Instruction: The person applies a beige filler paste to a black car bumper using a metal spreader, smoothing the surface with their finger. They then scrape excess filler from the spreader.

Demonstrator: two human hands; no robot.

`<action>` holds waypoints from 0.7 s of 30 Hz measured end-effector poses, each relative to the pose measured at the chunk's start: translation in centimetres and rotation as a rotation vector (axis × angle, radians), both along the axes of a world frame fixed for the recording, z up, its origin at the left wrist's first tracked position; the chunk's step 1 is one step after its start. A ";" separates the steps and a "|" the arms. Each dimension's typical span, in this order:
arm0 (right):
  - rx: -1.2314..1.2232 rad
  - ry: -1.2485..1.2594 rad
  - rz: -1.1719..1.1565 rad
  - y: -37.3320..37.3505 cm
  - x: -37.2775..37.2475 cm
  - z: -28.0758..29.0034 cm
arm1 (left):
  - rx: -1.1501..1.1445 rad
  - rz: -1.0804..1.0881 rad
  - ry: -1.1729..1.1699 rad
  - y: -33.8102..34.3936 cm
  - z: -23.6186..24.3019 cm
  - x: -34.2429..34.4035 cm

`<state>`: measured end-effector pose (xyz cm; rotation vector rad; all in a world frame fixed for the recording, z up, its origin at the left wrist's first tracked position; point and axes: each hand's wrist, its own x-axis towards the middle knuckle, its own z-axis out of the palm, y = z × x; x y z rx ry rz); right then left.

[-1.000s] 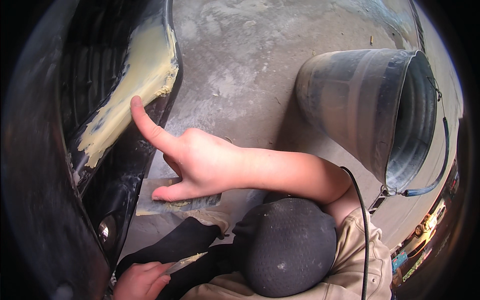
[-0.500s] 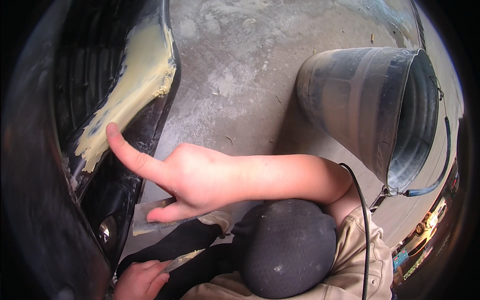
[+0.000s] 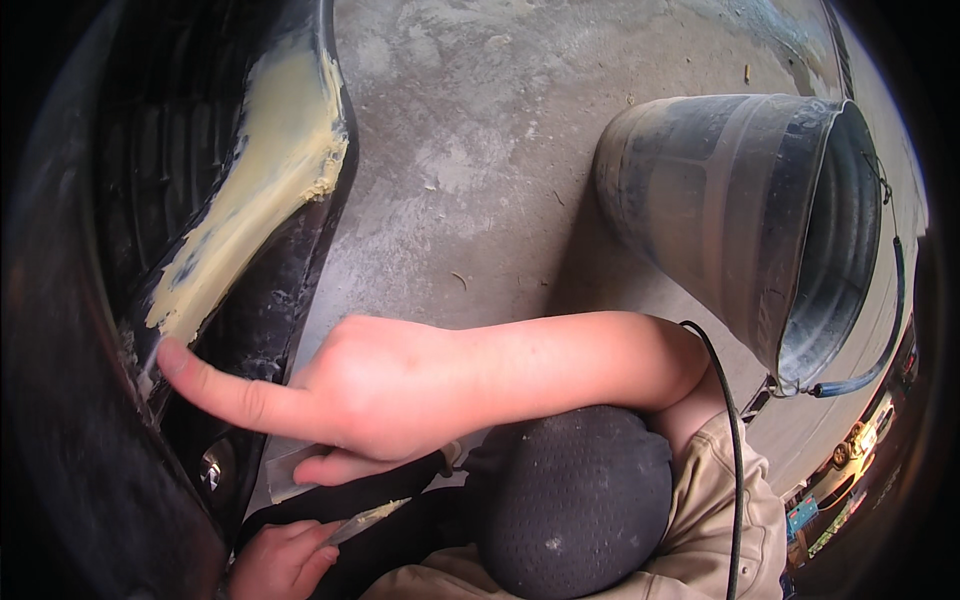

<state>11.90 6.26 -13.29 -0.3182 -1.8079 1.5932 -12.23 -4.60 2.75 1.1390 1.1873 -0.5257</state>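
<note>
A black car bumper (image 3: 265,325) stands at the left, with a band of pale yellow body filler (image 3: 262,165) along its curved edge. My right hand (image 3: 350,390) reaches across from the right, its index finger stretched out and the tip at the lower end of the filler. Under that hand a flat scraper (image 3: 284,475) sticks out, held by the thumb and curled fingers; its grip is hidden. At the lower left my left hand (image 3: 280,562) closes round a small putty knife (image 3: 368,520) with yellow filler on its blade.
A dirty metal bucket (image 3: 720,210) lies on its side on the concrete floor (image 3: 470,150), its mouth to the right and a blue-sleeved handle (image 3: 862,385) hanging off. My dark knee (image 3: 570,500) is below my right forearm. A black cable (image 3: 735,450) runs down beside it.
My right hand has moved down and a little left, its index fingertip sliding along the filler edge to the lower end. The left hand and its putty knife stay put.
</note>
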 end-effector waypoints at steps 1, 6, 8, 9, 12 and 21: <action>0.024 0.013 0.004 0.0 -0.1 0.1 | -0.001 0.000 0.000 0.1 0.0 0.0; 0.077 0.027 -0.060 -0.8 0.5 -1.2 | 0.014 0.002 0.004 0.4 -0.1 0.2; -0.008 -0.091 -0.111 -1.3 1.2 -2.4 | 0.018 0.017 0.007 0.5 0.0 0.3; -0.070 -0.198 -0.116 -1.3 1.5 -3.1 | 0.029 0.009 0.007 0.5 0.1 0.3; -0.196 -0.236 -0.344 -1.5 1.4 -5.0 | 0.042 0.004 0.008 0.4 0.0 0.4; -0.292 -0.322 -0.320 -0.5 1.0 -5.4 | 0.022 0.011 0.045 0.1 0.2 0.3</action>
